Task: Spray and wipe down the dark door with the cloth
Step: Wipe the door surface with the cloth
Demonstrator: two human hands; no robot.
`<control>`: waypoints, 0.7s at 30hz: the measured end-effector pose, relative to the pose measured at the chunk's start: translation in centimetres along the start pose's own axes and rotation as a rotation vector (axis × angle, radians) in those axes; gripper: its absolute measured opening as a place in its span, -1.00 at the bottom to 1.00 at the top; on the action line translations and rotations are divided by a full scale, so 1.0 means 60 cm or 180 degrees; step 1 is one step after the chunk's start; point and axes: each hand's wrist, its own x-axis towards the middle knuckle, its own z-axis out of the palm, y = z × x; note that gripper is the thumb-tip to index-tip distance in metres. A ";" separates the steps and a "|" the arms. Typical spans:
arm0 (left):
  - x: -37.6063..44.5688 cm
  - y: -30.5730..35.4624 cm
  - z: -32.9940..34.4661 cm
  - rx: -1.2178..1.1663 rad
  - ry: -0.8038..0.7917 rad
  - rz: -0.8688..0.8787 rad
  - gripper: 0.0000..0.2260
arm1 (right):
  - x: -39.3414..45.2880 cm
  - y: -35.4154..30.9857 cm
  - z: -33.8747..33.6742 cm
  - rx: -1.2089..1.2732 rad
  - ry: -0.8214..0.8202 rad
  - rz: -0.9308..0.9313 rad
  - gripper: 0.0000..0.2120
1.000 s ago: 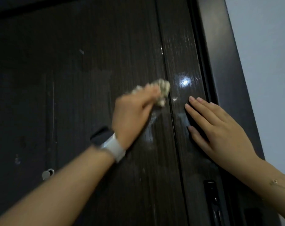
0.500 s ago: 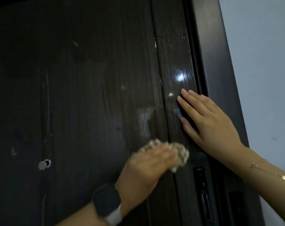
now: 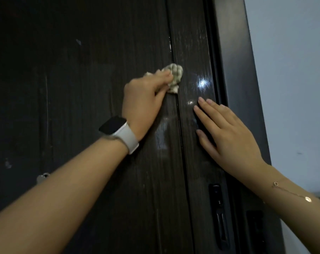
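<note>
Filling most of the view: dark door [image 3: 82, 107], wood-grain finish, glossy, with damp-looking streaks and pale smears near its middle; a thin vertical groove [image 3: 178, 116] runs down it right of centre.

Door frame [image 3: 234, 88], dark, plain, standing along the door's right edge.

Wall [image 3: 291, 88], pale grey-white, right of the frame.

Left forearm [image 3: 63, 189], bare, reaching in from the lower left toward the door's middle.

Right forearm [image 3: 293, 197], bare, entering from the lower right.

Right hand [image 3: 227, 132], laid flat on the door's right strip between the groove and the frame, fingers [image 3: 208, 110] straight and released, grasping nothing, tips pointing up and left.

Left hand [image 3: 142, 103], pressed toward the door just left of the groove, fingers clenched round the cloth.

Lock plate [image 3: 218, 215], dark, long and narrow, low on the door's right strip, below the right hand; details too dim to tell.

Watch [image 3: 118, 132], dark square face on a white strap, worn on the left wrist.

Cloth [image 3: 175, 77], pale, bunched and crumpled, held in the left hand against the door at the groove, its free part showing beyond the fingertips, up and left of the right hand.

Bright light reflection [image 3: 203, 83], on the glossy strip just right of the cloth.

Bracelet [image 3: 291, 192], fine chain with small round charms, lying across the right forearm.

Small metal fitting [image 3: 42, 177], round, low on the door's left part, beside the left forearm.
</note>
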 end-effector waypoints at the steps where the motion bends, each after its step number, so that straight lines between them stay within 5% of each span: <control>1: -0.029 0.005 -0.003 -0.0015 -0.0055 0.0054 -0.76 | -0.005 -0.001 0.000 -0.0003 -0.0010 -0.0002 -0.51; 13: -0.421 0.068 -0.092 -0.0129 -0.1349 0.0382 -0.70 | -0.135 -0.098 -0.014 0.1020 -0.0168 -0.0281 -0.64; 15: -0.405 0.061 -0.093 -0.0007 -0.1271 0.0397 -0.69 | -0.173 -0.110 -0.007 0.1113 -0.0345 -0.0238 -0.63; 21: -0.241 0.030 -0.079 -0.0077 -0.0238 -0.0727 -0.72 | -0.212 -0.120 0.014 0.0928 -0.0632 -0.0136 -0.54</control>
